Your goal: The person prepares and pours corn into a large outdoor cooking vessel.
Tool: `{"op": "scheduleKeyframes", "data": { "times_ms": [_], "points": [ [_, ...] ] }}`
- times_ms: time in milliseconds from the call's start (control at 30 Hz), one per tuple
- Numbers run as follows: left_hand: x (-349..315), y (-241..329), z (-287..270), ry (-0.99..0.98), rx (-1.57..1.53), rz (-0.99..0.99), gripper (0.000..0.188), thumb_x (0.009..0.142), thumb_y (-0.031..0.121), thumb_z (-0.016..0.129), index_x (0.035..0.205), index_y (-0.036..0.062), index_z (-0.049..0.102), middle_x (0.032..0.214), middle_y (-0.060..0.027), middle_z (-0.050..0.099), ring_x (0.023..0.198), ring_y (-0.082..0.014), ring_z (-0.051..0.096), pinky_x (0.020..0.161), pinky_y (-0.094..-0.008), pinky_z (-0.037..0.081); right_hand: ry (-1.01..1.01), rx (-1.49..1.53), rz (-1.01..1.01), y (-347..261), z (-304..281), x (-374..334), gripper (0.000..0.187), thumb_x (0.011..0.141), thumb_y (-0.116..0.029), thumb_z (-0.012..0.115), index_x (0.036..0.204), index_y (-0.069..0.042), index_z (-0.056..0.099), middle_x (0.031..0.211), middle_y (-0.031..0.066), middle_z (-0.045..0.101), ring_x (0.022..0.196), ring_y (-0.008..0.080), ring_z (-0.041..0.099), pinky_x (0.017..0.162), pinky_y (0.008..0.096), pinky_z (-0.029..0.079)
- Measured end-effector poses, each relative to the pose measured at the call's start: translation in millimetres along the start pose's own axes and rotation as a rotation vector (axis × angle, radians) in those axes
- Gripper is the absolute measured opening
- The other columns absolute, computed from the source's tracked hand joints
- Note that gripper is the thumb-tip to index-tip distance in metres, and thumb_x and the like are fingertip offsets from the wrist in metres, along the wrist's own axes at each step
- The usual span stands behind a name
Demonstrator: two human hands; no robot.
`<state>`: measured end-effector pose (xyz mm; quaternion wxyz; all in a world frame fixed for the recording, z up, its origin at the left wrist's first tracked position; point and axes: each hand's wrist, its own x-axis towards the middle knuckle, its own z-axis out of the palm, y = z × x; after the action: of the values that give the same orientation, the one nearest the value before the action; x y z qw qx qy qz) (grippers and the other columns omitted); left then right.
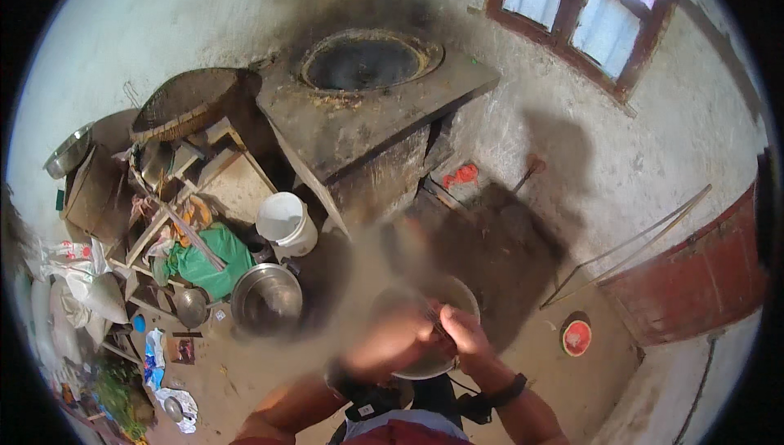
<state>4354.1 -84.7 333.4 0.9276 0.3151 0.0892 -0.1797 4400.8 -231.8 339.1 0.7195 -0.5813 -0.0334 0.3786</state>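
Brown floor (pixel 245 371), basin (pixel 459 291) beneath both hands (pixel 465 335)

The pan (pixel 263 291) lies left of the basin (pixel 462 291).

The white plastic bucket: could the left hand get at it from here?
Probably not without leaning or stepping: the white plastic bucket is well beyond the left hand, which is with the right hand over a round pan.

Left grip (pixel 390 340) sits beside right grip (pixel 467 337), forearms (pixel 296 404) angled inward.
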Motion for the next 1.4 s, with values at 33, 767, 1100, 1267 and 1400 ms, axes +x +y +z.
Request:
{"op": "scheduleKeyframes", "data": {
  "times_ms": [33,767,1100,1267,1400],
  "points": [
    [16,8,-9,-0.083,0.006,0.026,0.045,0.062,-0.008,0.045,0.106,-0.0023,0.051,0.103,-0.0088,0.054,0.099,-0.0198,0.052,0.089,-0.0319,0.043,-0.098,-0.016,-0.044,-10,-9,11,0.034,0.1,-0.039,0.043,0.09,-0.011,0.058,0.073,-0.007,0.049,0.064,0.0024,0.042,0.054,0.0193,0.032],
    [180,402,58,-0.318,0.423,0.353,0.038,0.064,-0.013,0.045,0.1,-0.0054,0.056,0.1,-0.0104,0.059,0.097,-0.0214,0.056,0.091,-0.0326,0.044,-0.144,-0.322,-0.414,-377,79,214,0.041,0.095,-0.046,0.051,0.096,-0.007,0.06,0.056,-0.0084,0.04,0.047,0.0003,0.032,0.043,0.0198,0.023],
    [195,535,15,-0.331,0.504,0.386,0.03,0.072,-0.013,0.045,0.1,-0.006,0.054,0.1,-0.0099,0.057,0.095,-0.0201,0.056,0.09,-0.032,0.045,-0.209,-0.259,-0.422,-424,149,335,0.032,0.095,-0.04,0.054,0.088,-0.009,0.06,0.064,-0.0094,0.046,0.051,-0.0014,0.036,0.044,0.0186,0.023],
    [192,569,-3,-0.323,0.929,0.623,0.026,0.075,-0.013,0.045,0.099,-0.0063,0.053,0.099,-0.0097,0.056,0.093,-0.0194,0.056,0.089,-0.0317,0.046,-0.217,-0.42,-0.653,-413,162,405,0.029,0.093,-0.035,0.058,0.085,-0.008,0.06,0.065,-0.01,0.047,0.052,-0.0012,0.038,0.046,0.0186,0.026],
    [189,585,-14,-0.281,0.331,0.434,0.025,0.077,-0.012,0.044,0.1,-0.0072,0.052,0.101,-0.0101,0.055,0.094,-0.0194,0.056,0.09,-0.032,0.046,-0.185,-0.442,-0.637,-414,187,430,0.026,0.092,-0.032,0.059,0.084,-0.007,0.061,0.066,-0.0089,0.048,0.054,-0.001,0.039,0.047,0.0189,0.027]
  ]
}}
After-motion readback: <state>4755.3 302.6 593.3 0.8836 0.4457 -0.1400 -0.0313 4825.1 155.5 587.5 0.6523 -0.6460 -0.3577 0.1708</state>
